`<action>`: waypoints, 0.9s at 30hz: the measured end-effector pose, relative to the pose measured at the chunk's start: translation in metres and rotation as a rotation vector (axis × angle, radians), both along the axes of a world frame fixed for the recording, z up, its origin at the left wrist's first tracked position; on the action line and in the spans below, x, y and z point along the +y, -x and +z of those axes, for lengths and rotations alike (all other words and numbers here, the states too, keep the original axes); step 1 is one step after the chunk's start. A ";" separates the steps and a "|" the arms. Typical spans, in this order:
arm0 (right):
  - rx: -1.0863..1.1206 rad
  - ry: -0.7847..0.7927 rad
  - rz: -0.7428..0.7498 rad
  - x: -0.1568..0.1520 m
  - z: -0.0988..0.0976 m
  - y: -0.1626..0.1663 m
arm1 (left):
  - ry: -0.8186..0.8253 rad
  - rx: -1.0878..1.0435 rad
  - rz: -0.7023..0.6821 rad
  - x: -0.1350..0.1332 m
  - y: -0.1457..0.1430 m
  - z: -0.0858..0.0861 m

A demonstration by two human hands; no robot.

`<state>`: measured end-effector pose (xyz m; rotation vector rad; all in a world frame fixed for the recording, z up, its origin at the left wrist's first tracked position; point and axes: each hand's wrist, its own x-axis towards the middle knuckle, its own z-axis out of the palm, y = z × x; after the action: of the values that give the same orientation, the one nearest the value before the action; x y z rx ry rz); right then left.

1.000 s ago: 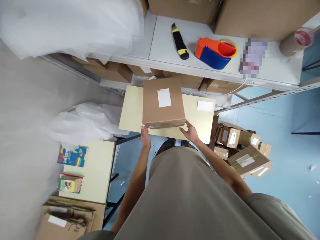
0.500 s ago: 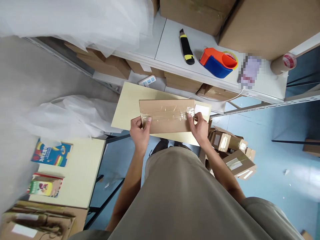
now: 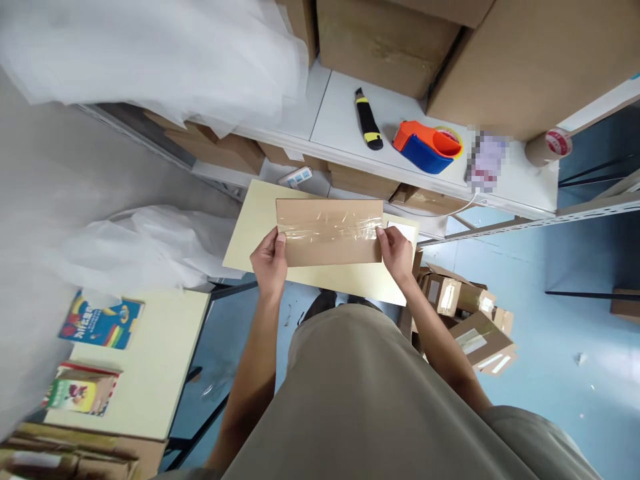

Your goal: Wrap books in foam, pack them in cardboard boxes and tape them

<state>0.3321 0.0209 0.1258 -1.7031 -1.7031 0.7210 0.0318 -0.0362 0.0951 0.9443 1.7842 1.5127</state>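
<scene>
Between my two hands is a brown cardboard box (image 3: pixel 330 250), its long face toward me with a band of clear tape (image 3: pixel 325 225) running across it. At the box's left end, my left hand (image 3: pixel 270 261) grips the edge, thumb on the near face and fingers behind. My right hand (image 3: pixel 397 253) pinches the right end the same way, its thumb at the end of the tape. Beneath the box lies a pale yellow tabletop (image 3: pixel 250 227). A white paper (image 3: pixel 403 231) on it is partly covered by the box and my right hand.
On the grey shelf (image 3: pixel 340 100) ahead are a utility knife (image 3: pixel 369 121), an orange and blue tape dispenser (image 3: pixel 427 147) and a tape roll (image 3: pixel 547 148). Cardboard boxes (image 3: pixel 475 320) are piled on the floor at right. Books (image 3: pixel 103 320) lie on a side table at left.
My thumbs have shifted outward to the ends of the box, and the tape now looks flatter at both ends. The view has tilted slightly, so the shelf appears lower.
</scene>
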 end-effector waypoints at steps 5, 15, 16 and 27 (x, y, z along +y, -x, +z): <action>0.190 -0.031 0.131 0.038 -0.010 -0.004 | 0.017 -0.054 0.035 -0.029 -0.005 0.021; 0.222 0.044 0.040 0.070 -0.100 -0.048 | 0.488 -0.599 -0.105 -0.072 -0.087 -0.012; 0.243 0.073 0.008 0.067 -0.109 -0.054 | 0.521 -0.658 -0.125 -0.071 -0.095 -0.015; 0.477 0.355 -0.119 0.041 -0.160 -0.099 | 0.997 -0.885 -0.527 -0.042 -0.145 -0.052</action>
<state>0.4314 0.0617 -0.0343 -1.6650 -1.1845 1.3120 0.1772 -0.0778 0.0434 0.1297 1.1981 0.4150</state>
